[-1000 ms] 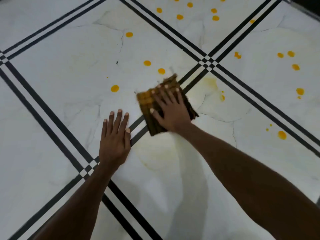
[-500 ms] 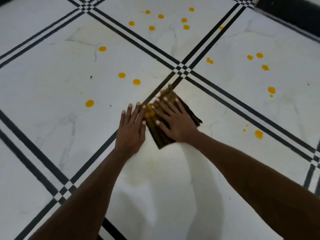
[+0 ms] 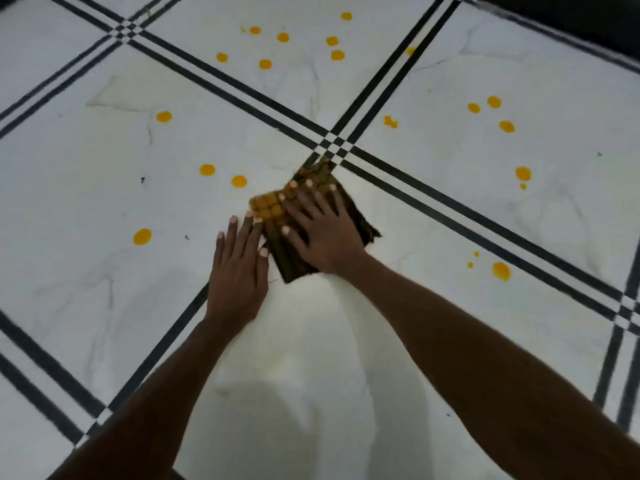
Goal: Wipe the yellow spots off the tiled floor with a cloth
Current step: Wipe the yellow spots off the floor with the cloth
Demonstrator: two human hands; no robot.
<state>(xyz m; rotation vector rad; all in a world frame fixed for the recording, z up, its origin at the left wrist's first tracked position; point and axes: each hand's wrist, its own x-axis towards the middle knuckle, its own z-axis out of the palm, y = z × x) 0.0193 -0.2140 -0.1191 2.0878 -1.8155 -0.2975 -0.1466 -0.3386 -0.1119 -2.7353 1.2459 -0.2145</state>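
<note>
You had your right hand (image 3: 322, 233) spread flat on the folded cloth (image 3: 277, 258) by the tile crossing, left hand (image 3: 239, 271) flat alongside, so I'd have pushed firmly left over the nearest spots (image 3: 239, 181).

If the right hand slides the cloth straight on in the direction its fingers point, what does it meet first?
Probably the black-striped tile border crossing. The right hand presses the cloth, whose far corner already touches that border. No yellow spot lies before it.
</note>
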